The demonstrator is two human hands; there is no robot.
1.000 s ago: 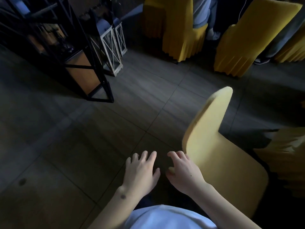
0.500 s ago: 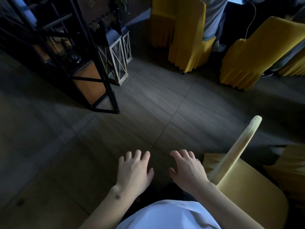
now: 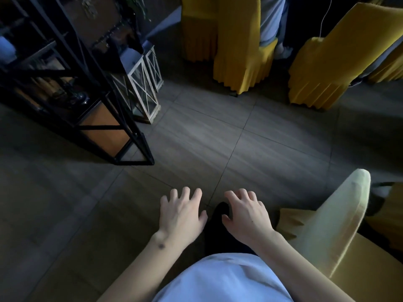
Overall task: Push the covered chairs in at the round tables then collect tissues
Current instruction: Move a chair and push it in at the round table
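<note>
A chair in a pale yellow cover stands at my lower right, its backrest top catching the light. My left hand hovers over the dark floor with fingers spread and nothing in it. My right hand hangs beside it, fingers apart and empty, a short gap left of the chair. Two more yellow-covered chairs stand at the far side, one in the middle and one to the right. No tissues or table show.
A black metal shelf frame with an orange panel fills the left. White lanterns stand on the floor beside it. People's legs and a shoe show behind the far chairs. Grey floor tiles lie between.
The view has tilted and swung, so the near chair has slid to the lower right edge. Both hands stay empty and spread; the right hand has come away from the chair's back.
</note>
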